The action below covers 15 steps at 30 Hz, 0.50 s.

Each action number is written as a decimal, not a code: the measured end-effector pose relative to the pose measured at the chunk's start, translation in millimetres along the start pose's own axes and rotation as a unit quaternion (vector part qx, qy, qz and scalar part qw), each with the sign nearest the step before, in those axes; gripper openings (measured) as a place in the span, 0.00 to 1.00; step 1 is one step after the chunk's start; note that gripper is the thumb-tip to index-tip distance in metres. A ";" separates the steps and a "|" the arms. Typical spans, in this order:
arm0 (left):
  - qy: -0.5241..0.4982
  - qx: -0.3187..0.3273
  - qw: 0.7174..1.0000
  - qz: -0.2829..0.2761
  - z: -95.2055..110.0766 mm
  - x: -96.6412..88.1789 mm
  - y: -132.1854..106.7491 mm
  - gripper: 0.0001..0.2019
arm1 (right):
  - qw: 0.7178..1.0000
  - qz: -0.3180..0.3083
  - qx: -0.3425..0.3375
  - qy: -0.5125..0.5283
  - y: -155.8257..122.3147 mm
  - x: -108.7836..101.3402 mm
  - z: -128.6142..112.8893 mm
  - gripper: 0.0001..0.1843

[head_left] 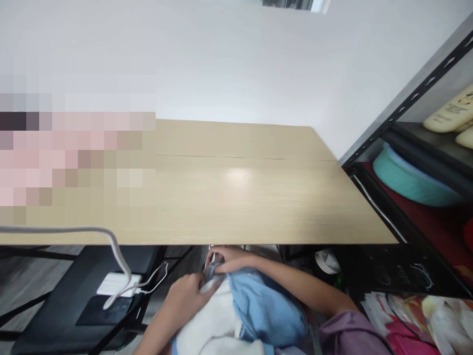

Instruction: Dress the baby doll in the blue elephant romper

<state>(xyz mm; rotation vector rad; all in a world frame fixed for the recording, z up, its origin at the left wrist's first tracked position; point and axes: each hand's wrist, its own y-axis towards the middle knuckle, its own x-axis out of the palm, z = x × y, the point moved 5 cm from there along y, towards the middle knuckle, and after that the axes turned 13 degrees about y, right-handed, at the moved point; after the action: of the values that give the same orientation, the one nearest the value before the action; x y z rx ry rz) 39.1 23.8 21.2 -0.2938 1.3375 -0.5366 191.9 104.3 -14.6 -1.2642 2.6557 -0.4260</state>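
Observation:
A soft light blue and white cloth (268, 308) lies bunched across my lap, below the front edge of the table. It looks like a garment, but its exact kind is not clear. My left hand (188, 296) is closed on the white part, thumb pressed over a greyish-blue edge. My right hand (231, 259) reaches across from the right and grips the same edge near the cloth's far end, its fingers curled. The two hands are close together there, and the fingertips are partly hidden by the fabric.
A light wooden table (236, 207) stands ahead against the wall. At left, a black chair (55, 296) bears a white charger (118, 284) with cables. Shelving at right holds a teal fabric item (414, 180); plastic bags (447, 320) lie lower right. The left side is pixelated.

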 end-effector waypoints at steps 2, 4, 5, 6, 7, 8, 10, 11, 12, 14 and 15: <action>-0.033 0.030 0.999 0.000 10.8 -1.6 -5.5 0.21 | 0.999 -0.019 -0.008 0.035 12.4 5.4 6.0 0.18; -0.055 0.061 0.997 0.005 20.8 -8.2 -13.8 0.17 | 0.999 -0.020 0.003 0.044 23.1 5.5 18.5 0.18; -0.060 0.070 0.996 0.010 24.0 -12.1 -18.1 0.16 | 0.999 -0.011 0.010 0.044 26.4 3.1 26.1 0.18; -0.063 0.075 0.995 0.017 25.8 -15.7 -21.9 0.15 | 0.999 0.001 0.016 0.044 28.0 -0.8 34.0 0.17; -0.067 0.077 0.995 0.022 26.5 -18.5 -24.9 0.15 | 0.999 0.013 0.023 0.043 28.0 -5.3 41.9 0.16; -0.071 0.078 0.994 0.024 26.5 -20.3 -27.0 0.15 | 0.998 0.023 0.028 0.042 26.6 -10.1 49.3 0.15; -0.086 0.086 0.992 0.021 25.9 -21.4 -28.3 0.16 | 0.998 0.029 0.035 0.040 22.0 -17.9 61.5 0.16; -0.094 0.092 0.991 0.019 25.6 -21.5 -27.9 0.17 | 0.998 0.027 0.036 0.038 20.0 -20.6 66.1 0.16; -0.102 0.098 0.990 0.017 25.5 -21.6 -27.2 0.18 | 0.998 0.021 0.038 0.035 18.6 -22.5 70.0 0.17; -0.118 0.105 0.987 0.019 25.5 -23.0 -25.9 0.19 | 0.999 0.009 0.044 0.027 18.3 -24.9 77.0 0.16; -0.128 0.104 0.986 0.025 25.4 -24.4 -25.8 0.19 | 0.999 0.004 0.048 0.021 18.9 -26.2 80.8 0.14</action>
<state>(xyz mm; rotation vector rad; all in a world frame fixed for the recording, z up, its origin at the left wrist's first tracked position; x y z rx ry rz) 55.3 12.3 60.1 -0.1513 1.0290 -0.5706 216.4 121.2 -96.3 -1.2280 2.6395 -0.5782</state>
